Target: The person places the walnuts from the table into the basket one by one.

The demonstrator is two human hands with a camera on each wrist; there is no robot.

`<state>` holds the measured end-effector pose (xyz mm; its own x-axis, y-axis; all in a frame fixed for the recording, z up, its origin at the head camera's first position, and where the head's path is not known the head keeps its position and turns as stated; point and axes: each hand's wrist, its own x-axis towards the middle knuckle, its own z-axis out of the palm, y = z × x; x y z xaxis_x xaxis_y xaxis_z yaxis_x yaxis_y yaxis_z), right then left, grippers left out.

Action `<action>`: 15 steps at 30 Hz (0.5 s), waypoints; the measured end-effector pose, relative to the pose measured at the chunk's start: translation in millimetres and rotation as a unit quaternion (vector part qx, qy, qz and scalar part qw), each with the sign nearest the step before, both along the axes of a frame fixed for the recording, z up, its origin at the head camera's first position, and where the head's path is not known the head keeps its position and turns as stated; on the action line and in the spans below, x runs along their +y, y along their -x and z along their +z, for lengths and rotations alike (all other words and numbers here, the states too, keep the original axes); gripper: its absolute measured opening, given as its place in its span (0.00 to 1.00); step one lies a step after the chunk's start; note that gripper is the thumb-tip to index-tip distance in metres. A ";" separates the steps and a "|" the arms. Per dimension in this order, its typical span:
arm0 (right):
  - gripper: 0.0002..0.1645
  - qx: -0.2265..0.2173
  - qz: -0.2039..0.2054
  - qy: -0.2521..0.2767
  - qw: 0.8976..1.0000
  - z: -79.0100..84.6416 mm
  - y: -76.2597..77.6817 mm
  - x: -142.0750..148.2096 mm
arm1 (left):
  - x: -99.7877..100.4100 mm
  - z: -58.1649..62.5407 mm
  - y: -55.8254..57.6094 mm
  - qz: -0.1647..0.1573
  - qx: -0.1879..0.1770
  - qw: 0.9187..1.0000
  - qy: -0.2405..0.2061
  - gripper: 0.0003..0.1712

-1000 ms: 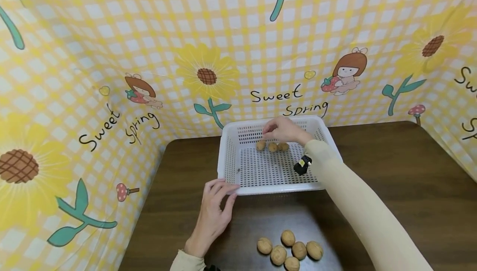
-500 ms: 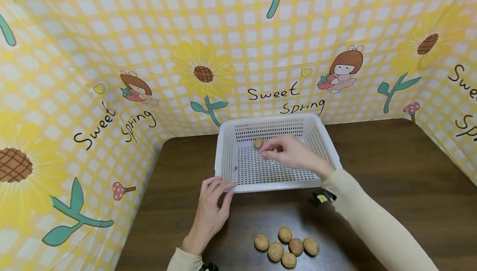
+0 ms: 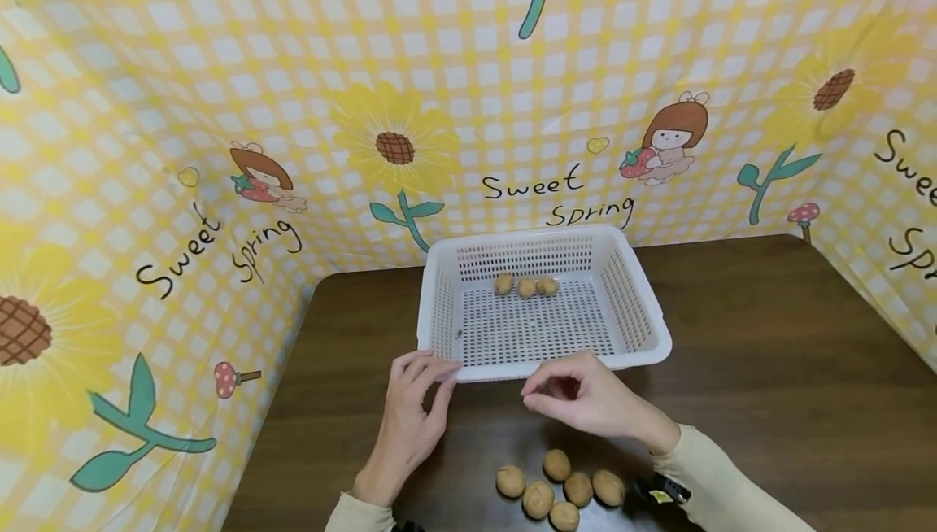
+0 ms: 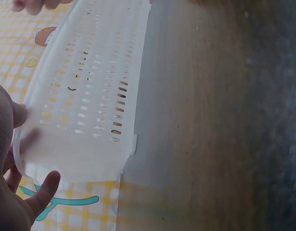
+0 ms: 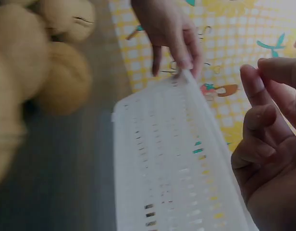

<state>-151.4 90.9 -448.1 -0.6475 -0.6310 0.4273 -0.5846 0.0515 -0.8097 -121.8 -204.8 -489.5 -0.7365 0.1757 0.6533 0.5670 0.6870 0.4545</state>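
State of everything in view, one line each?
Basket: upright on the table, open at the top.
Basket walnuts: three, in a row at the far side.
Table walnuts: six, loosely clustered in front of the basket.
Left hand: holds the basket's near-left corner.
Right hand: curled, nothing visible in it.
Table: standing against the cloth.
Cloth: hung up, slightly wrinkled.

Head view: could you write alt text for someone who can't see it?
A person's left hand holds the near-left corner of a white basket with three walnuts inside, while the right hand, fingers curled with nothing visible in them, hovers by the near rim. Six more walnuts lie on a dark table before a yellow checked cloth.
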 end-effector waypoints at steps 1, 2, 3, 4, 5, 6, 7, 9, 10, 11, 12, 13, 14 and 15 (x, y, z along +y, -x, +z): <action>0.08 0.000 0.009 -0.005 1.000 -1.8 -1.3 1.1 | -0.1 -0.3 0.5 0.000 0.004 1.000 -0.001 0.13; 0.07 0.003 0.016 -0.010 1.000 -3.8 -2.1 2.3 | 0.0 -0.5 1.0 0.000 0.009 1.000 -0.003 0.13; 0.07 0.009 0.022 -0.016 1.000 -6.1 -2.3 3.6 | 0.3 -0.1 1.3 0.000 0.010 1.000 -0.003 0.14; 0.07 0.011 0.022 -0.025 0.999 -8.8 -2.5 5.3 | 0.7 0.6 1.3 0.001 0.009 1.000 -0.004 0.13; 0.07 0.017 0.024 -0.031 0.999 -12.1 -2.3 7.4 | 1.1 0.8 1.5 0.001 0.010 1.000 -0.003 0.13; 0.07 0.016 0.028 -0.039 0.999 -15.8 -2.3 10.1 | 1.4 1.0 1.5 0.001 0.009 1.000 -0.003 0.13; 0.06 0.011 0.031 -0.047 0.998 -19.7 -2.5 13.0 | 1.9 1.3 1.1 0.000 0.007 1.000 -0.002 0.13; 0.06 -0.015 0.042 -0.068 0.997 -27.8 -3.6 19.5 | 2.6 1.5 0.3 -0.001 0.007 1.000 0.001 0.13; 0.06 -0.034 0.053 -0.077 0.995 -32.3 -4.6 22.9 | 2.8 1.7 -0.3 -0.002 0.006 1.000 0.001 0.13; 0.07 -0.053 0.065 -0.086 0.993 -36.6 -5.6 26.1 | 2.7 1.5 -0.7 -0.002 0.006 1.000 0.001 0.13; 0.09 -0.072 0.075 -0.094 0.990 -40.6 -6.7 28.9 | 2.6 1.7 -1.0 -0.003 0.005 1.000 -0.001 0.13; 0.10 -0.091 0.082 -0.101 0.987 -44.5 -7.8 31.2 | 2.2 1.5 -1.3 -0.003 0.004 1.000 -0.001 0.13; 0.11 -0.110 0.088 -0.108 0.984 -48.1 -8.8 33.2 | 1.8 1.7 -1.4 -0.004 0.004 1.000 -0.002 0.14; 0.12 -0.125 0.093 -0.116 0.981 -51.7 -9.7 34.7 | 1.4 1.8 -1.7 -0.002 0.001 1.000 -0.002 0.13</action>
<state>-141.7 125.6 -499.8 -0.5779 -0.8097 0.1017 -0.3863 0.1617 -0.9081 -120.1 -203.4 -487.7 -0.7343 0.1769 0.6553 0.5712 0.6826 0.4558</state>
